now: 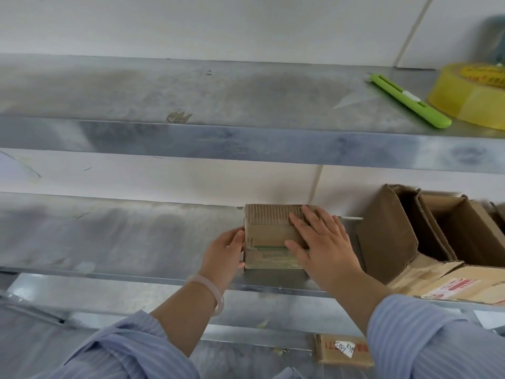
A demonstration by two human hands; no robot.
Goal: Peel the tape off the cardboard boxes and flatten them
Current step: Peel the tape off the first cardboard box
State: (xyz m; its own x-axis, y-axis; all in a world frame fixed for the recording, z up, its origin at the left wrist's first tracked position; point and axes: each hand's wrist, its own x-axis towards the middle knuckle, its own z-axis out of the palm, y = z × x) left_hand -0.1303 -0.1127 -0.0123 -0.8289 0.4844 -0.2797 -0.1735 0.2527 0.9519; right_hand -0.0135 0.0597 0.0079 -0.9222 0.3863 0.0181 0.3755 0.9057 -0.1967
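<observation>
Two bare metal shelves against a white wall. The lower shelf (123,236) carries the work; the upper shelf (191,91) holds only tools at its right end. A cluster of open boxes (388,233) stands at the right of the lower shelf, flaps up and not yet flattened. One flattened box (341,351) lies lower down, near the person's right sleeve. The small box (267,236) sits near the front edge of the lower shelf, just left of the open ones, still closed up, with ribbed corrugation bared across its far top. The left hand (224,253) has its grip closed on the box's left end, thumb at the upper corner and a fingertip showing at the lower one. The right hand (325,242) lies flat on the top right, fingers straight and spread, pressing rather than clutching. The tape roll (470,97) and a green knife (410,101) rest on the upper shelf, untouched and well apart from the hands. A greenish strip (270,248) runs along the box's front seam, probably the tape. Judgement: this box is being steadied at the start of its peeling step. The next move calls for a fingertip to find a loose tape end on that seam while the left hand keeps the box from sliding.
</observation>
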